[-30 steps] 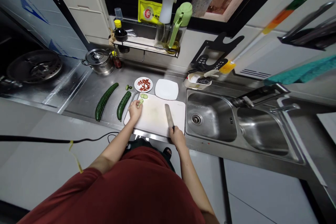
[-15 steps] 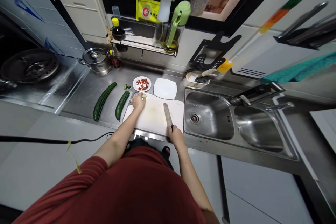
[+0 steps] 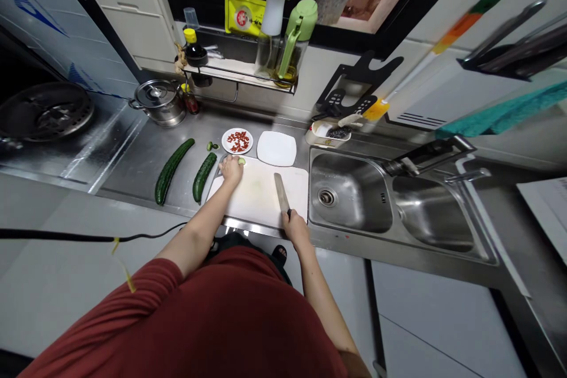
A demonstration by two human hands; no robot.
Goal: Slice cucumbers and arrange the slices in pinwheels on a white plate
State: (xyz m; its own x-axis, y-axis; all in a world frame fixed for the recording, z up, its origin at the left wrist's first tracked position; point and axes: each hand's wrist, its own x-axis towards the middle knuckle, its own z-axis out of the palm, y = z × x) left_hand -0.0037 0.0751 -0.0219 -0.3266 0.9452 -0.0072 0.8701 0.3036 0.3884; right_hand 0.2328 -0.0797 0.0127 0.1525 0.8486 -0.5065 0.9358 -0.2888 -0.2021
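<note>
Slices [image 3: 241, 161]: just beside left hand [image 3: 231, 170].
Left hand: fingers over board [image 3: 259, 198], grip cannot be told.
Right hand [image 3: 296, 228]: closed around knife [image 3: 280, 191].
Short cucumber [image 3: 204, 178]: left of left hand.

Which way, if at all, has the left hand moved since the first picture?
Yes: the left hand has moved forward over the cutting board, nearer the round plate.

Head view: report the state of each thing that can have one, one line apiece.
Black-handled metal knife: gripped in the right hand
Rectangular white cutting board: lying flat
Pale-green cucumber slices: cut, partly hidden by the left hand
Long dark-green cucumber: appears whole
Small round white plate: holding red pieces
Squarish white plate: face up
Round steel pot: covered
Green-topped clear jug: upright, partly filled
</note>
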